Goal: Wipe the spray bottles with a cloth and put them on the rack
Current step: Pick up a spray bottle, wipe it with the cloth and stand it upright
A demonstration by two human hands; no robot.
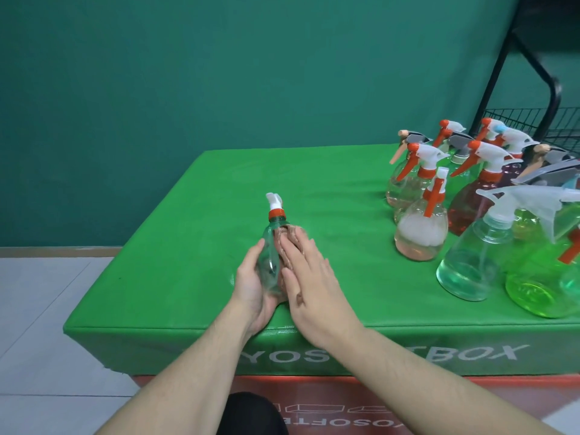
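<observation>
1. Left hand [251, 284] wrapped around the small clear bottle [270, 255], fingers closed on its lower half. Held up a little off the green table [194, 233], so every side can be reached.
2. Bottle tipped away, orange collar and white spray head [273, 202] pointing far from the body. Kept that way, probably, so the belly of the bottle faces the wiping hand.
3. Right hand [309, 287] laid flat, fingers nearly straight and together, pressing the brown cloth [290, 243] against the right side of the bottle. Not really clamped, more pushed on, good for rubbing.
4. Cloth squeezed between right palm and bottle, only a bit of it peeking out near the fingertips [298, 238].
5. Held bottle close to the near edge of the table, toward the left of it. Close to the body, so easy to work on.
6. Other spray bottles [470, 208] standing in a bunch at the right side of the table, well apart from the held bottle. Waiting for a turn, most likely.
7. Black wire rack [533, 124] behind that bunch, past the far right corner of the table. No bottle seen on it here, though only part of it shows.
8. Step in hand: wiping. Putting away not yet done.
</observation>
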